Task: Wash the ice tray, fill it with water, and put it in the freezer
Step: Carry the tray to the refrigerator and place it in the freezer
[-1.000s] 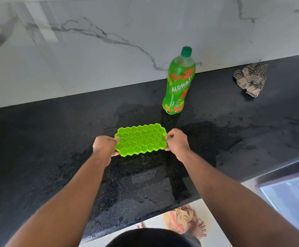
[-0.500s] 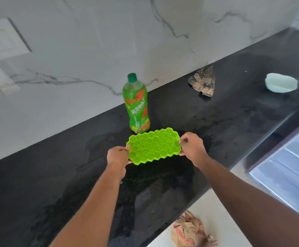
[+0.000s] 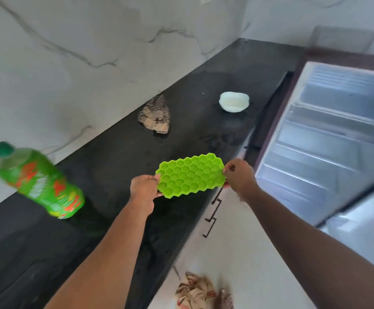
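— While you have it up like that, where exactly is the ice tray?

— I hold the green honeycomb ice tray (image 3: 190, 175) above the front edge of the black tabletop (image 3: 119, 157), clear of the surface. My left hand (image 3: 143, 188) pinches its left end, fingers curled round the rim, and my right hand (image 3: 240, 177) pinches the right end the same way. It sits nearly flat, tipped up a little toward the right.

— Is there water in the cells?

— I cannot tell; the cells look glossy, nothing more.

— What else is on the tabletop?

— A green soda bottle (image 3: 39, 181) with a green cap stands to my left, well apart from the tray and blurred. Farther back a crumpled striped cloth (image 3: 156, 114) lies near the marble wall (image 3: 70, 52), and beyond it a pale bowl (image 3: 233, 101) sits near the tabletop's front edge.

— And the freezer?

— To my right a refrigerator door (image 3: 328, 139) stands open, with its inner shelves facing me. Below the tabletop I see white cabinet fronts with dark handles (image 3: 211, 221), and a bundle of tan cloth (image 3: 195, 291) on the floor beside my foot (image 3: 225, 298).
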The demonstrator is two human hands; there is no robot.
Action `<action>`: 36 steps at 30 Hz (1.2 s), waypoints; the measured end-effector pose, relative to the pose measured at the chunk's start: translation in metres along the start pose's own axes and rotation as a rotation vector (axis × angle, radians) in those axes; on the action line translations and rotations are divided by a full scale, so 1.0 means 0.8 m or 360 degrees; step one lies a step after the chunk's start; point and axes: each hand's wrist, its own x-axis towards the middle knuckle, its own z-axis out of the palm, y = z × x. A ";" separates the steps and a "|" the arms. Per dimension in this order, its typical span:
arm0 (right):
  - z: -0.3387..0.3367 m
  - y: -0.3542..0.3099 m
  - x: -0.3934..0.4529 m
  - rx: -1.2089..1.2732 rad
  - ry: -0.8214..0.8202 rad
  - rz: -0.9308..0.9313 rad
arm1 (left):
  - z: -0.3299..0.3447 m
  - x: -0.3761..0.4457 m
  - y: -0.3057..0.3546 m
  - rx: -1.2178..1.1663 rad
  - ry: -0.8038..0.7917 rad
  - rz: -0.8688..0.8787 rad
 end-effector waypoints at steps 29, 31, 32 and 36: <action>-0.380 0.191 0.275 0.0164 0.0925 0.0572 | 0.628 0.055 0.105 0.0355 -0.0969 0.0032; -0.388 0.199 0.295 0.0156 0.0944 0.0599 | 0.656 0.066 0.105 0.0372 -0.0998 0.0041; -0.392 0.204 0.305 0.0154 0.0971 0.0599 | 0.669 0.070 0.107 0.0395 -0.0999 0.0054; -0.417 0.222 0.340 0.0200 0.0997 0.0638 | 0.724 0.086 0.113 0.0524 -0.0997 0.0056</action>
